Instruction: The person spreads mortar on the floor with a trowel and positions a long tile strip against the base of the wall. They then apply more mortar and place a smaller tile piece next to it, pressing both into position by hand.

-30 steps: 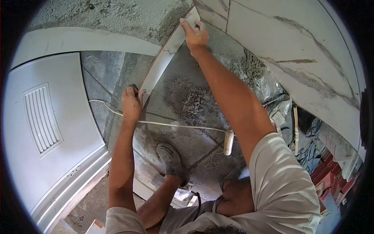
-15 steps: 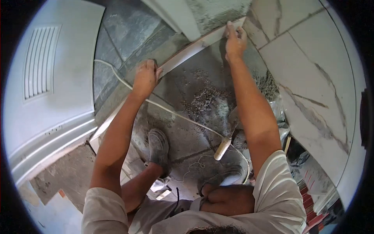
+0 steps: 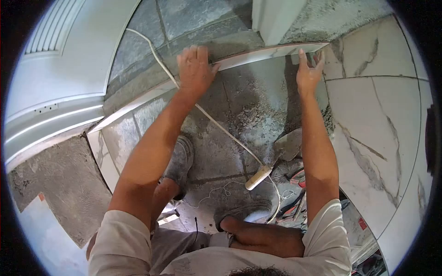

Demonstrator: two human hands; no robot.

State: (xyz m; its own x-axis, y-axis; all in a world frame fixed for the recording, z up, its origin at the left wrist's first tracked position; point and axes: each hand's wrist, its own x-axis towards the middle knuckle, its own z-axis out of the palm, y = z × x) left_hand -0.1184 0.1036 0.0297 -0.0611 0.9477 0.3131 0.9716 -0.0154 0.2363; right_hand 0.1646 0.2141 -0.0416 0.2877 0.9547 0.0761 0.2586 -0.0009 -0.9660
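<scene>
A long, narrow white tile strip (image 3: 258, 56) stands on edge along the doorway, its right end meeting the marbled wall tiles. My left hand (image 3: 195, 71) is closed over the strip's top edge, fingers on the far side and thumb on the near side. Close to the right end, my right hand (image 3: 310, 76) has its fingers spread against or just in front of the strip's near face; exact contact is hard to see. Below, between my arms, lies a trowel with a wooden handle (image 3: 258, 178) and a grey blade (image 3: 288, 143).
Loose mortar crumbs (image 3: 255, 115) lie on the grey floor tiles. A pale cable (image 3: 216, 124) crosses the floor beneath my left forearm. At left is a white louvred door (image 3: 69, 78); a door frame (image 3: 276, 20) rises behind the strip. Tools (image 3: 294, 207) lie by my right arm.
The view has turned, and the strip now looks more level. My right hand has gone from pinching the strip's end to spread fingers. My left hand remains on the top edge.
</scene>
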